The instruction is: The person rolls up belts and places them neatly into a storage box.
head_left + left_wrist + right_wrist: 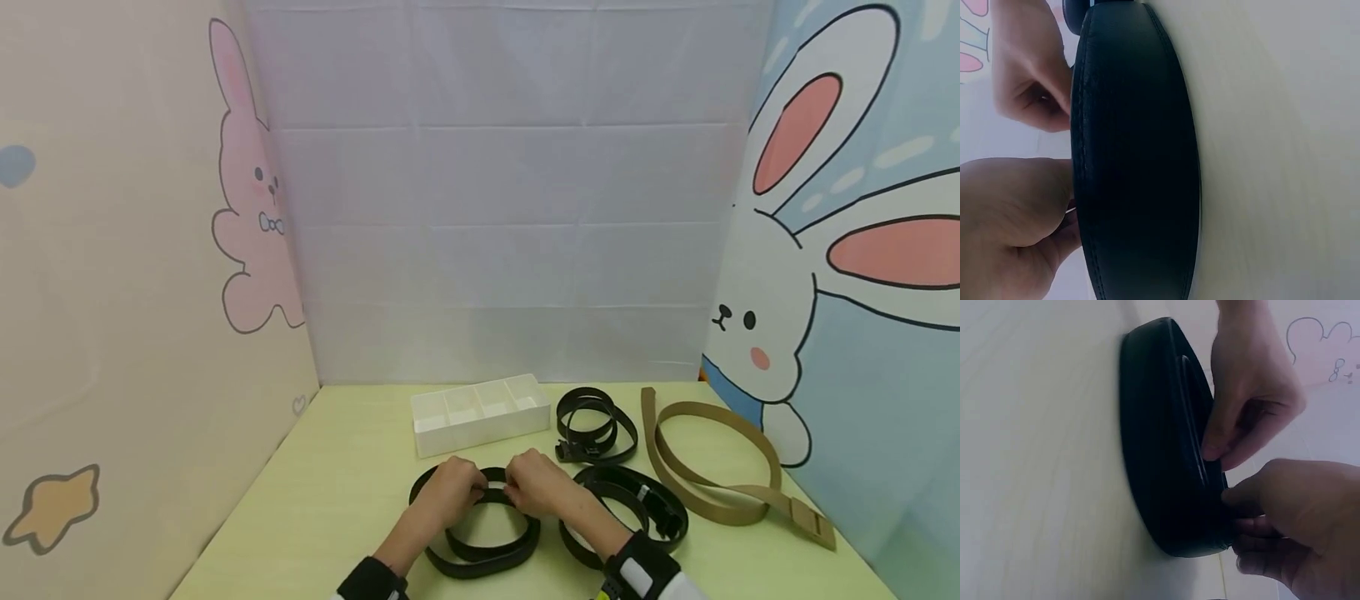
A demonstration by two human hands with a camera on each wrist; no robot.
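A black leather belt [482,570] stands on edge in loose coils in front of me. My left hand [452,486] pinches its far side between thumb and fingers. Just to the right, my right hand [537,483] pinches the same stretch of belt, the two hands a small gap apart. In the left wrist view the near outer loop of the belt [1138,150], with stitched edges, hides the fingertips of both hands. From the right wrist view, the left thumb reaches inside the coil and the right fingers [1261,545] lie at its far end.
Behind the hands stands a white divided tray [480,429]. A thin black coiled belt [625,433] lies at its right, and another black belt with a buckle [633,483] sits under the right forearm. A tan webbing belt [772,467] lies farther right, near the wall.
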